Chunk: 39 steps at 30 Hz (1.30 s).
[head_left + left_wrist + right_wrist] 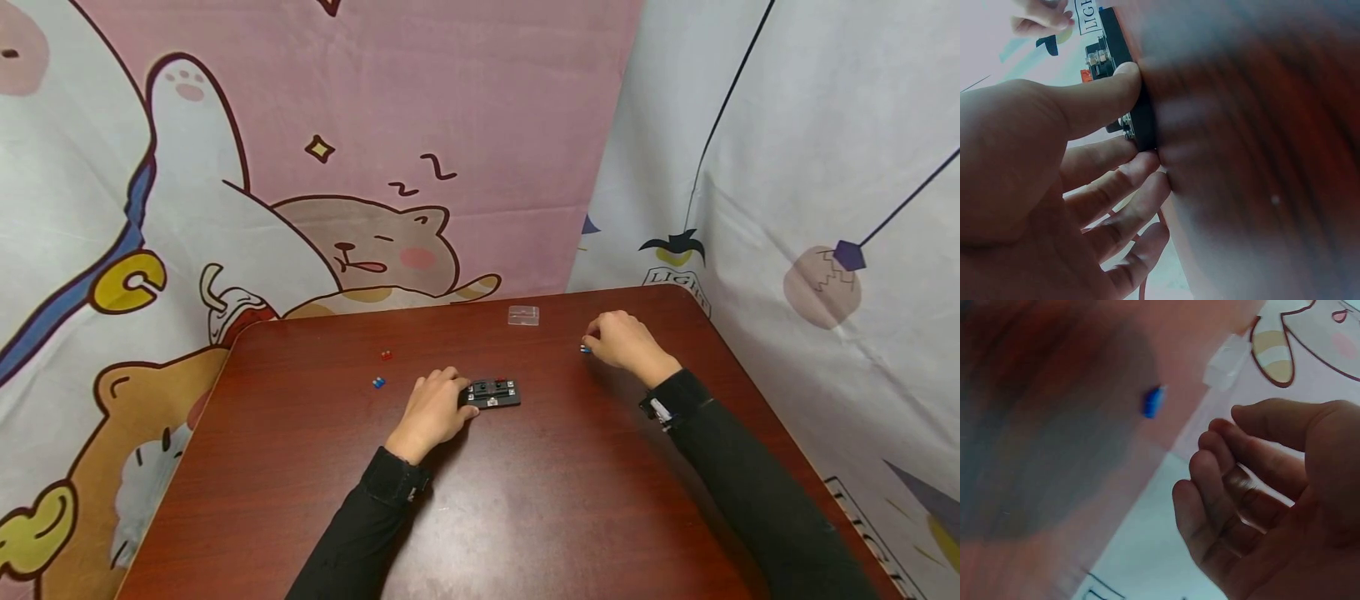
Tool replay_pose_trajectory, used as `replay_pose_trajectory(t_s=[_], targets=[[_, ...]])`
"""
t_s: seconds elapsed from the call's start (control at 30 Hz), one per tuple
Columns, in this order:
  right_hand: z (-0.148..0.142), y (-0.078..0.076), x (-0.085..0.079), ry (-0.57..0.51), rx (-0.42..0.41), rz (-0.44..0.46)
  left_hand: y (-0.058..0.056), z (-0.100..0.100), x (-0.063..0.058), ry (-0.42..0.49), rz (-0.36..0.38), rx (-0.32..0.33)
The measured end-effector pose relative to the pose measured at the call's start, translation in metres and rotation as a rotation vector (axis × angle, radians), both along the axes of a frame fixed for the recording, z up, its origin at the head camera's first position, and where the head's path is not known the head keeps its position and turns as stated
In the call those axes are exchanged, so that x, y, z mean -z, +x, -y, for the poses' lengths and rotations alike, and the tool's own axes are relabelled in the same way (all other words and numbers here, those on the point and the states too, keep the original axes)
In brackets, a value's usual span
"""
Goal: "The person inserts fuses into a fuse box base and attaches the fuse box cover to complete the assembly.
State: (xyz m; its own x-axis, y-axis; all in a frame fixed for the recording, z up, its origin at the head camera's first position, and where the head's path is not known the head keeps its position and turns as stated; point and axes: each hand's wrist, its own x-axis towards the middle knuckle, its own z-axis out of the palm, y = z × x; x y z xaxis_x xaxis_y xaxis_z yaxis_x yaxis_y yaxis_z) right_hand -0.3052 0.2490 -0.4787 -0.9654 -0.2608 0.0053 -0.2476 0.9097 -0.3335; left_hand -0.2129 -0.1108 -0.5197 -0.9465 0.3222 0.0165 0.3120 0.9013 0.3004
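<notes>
My left hand (432,408) grips the left end of a flat black base (504,401) with metal terminals on top. In the left wrist view its thumb lies along one long side of the base (1142,122) and the index finger is at the end. To the right, my right hand (621,337) hovers over the table by a small blue connector-like piece (585,349). The right wrist view shows that blue piece (1153,402) on the table, apart from the fingertips. The right fingers bend loosely with nothing between them.
A small clear plastic box (523,315) sits near the table's back edge. Left of the base lie a small red piece (386,355) and another small blue piece (378,382). Printed cloth (487,125) hangs behind the brown table (300,467).
</notes>
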Motion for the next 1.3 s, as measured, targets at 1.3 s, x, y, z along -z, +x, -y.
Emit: replay_pose_trajectory(t_s=[1.3], targets=[[0.019,-0.011,0.026,0.160,0.121,0.010,0.001,0.001,-0.001,-0.001,0.002,0.001]])
